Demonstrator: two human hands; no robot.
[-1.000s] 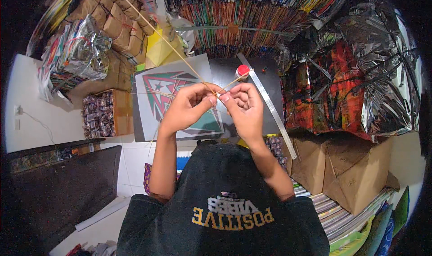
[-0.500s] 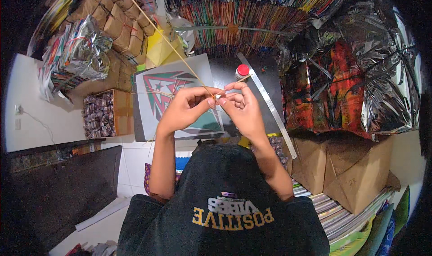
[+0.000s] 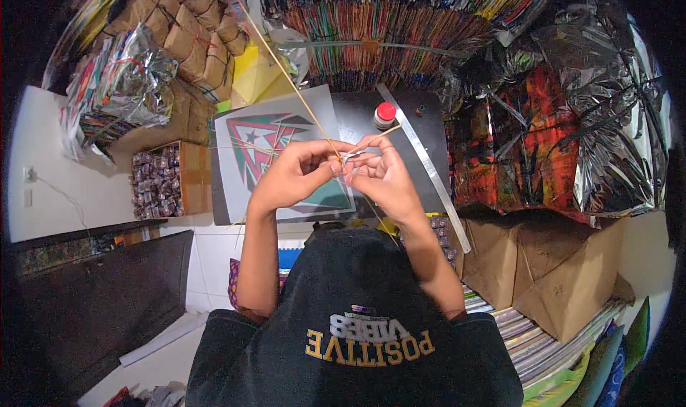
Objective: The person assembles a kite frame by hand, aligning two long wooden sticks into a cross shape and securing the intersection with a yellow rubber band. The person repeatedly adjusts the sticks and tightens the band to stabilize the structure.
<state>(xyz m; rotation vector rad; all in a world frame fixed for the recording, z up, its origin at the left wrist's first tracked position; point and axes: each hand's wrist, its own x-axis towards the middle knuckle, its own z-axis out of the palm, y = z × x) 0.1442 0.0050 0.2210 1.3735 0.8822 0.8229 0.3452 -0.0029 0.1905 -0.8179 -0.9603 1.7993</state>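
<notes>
Fingers of the left hand (image 3: pixel 299 172) are pinched around a long thin stick (image 3: pixel 289 80), just beyond the dark cap and shirt. The right hand (image 3: pixel 389 182) has its fingers loosely curled at a small white strip (image 3: pixel 349 158) beside that pinch; how firm its hold is, I can't tell. A stick end (image 3: pixel 391 130) pokes out past it. The work looks partway along to me: pieces meet at the fingertips, but whether they're fastened is hidden, and loose sticks (image 3: pixel 266 150) lie unattached on the patterned sheet (image 3: pixel 320 103). A red-lidded jar (image 3: pixel 385 114) and a metal ruler (image 3: pixel 431 170) share the dark tabletop (image 3: pixel 437 137). Around it stand a box of small wrapped pieces (image 3: pixel 191 185), a shiny wrapped bundle (image 3: pixel 514 146), brown parcels (image 3: pixel 184 32) and, farthest, packed folded sheets (image 3: pixel 371 21).
</notes>
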